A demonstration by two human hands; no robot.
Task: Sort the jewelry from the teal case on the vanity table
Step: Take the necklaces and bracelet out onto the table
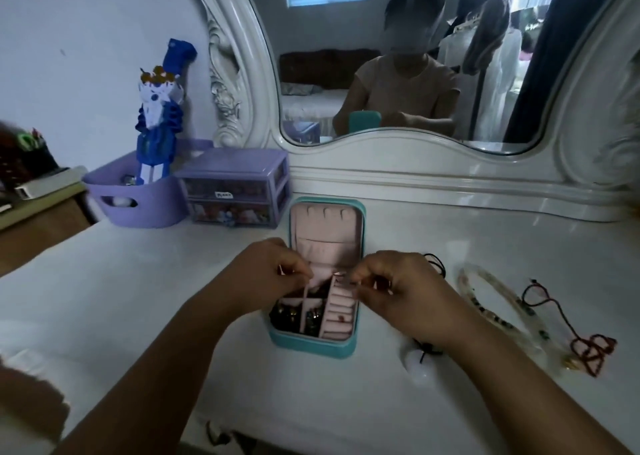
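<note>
The teal case (313, 345) lies open on the white vanity table (450, 247), its pink lining showing. Dark jewelry fills its left compartments (287, 314), and pink ring rolls (341, 316) run down the right side. My left hand (277, 271) and my right hand (394, 281) hover over the middle of the case, fingers curled. They pinch a small, thin piece between them that is too small to identify. To the right of the case lie a pale beaded necklace (502, 311), a red cord bracelet (588, 347) and a white pendant on black cord (417, 363).
A purple drawer box (239, 188) and a purple basket (138, 198) with a blue-and-white figure (159, 115) stand at the back left. The ornate white mirror (398, 56) rises behind the case. A wooden shelf (38, 219) sits at far left.
</note>
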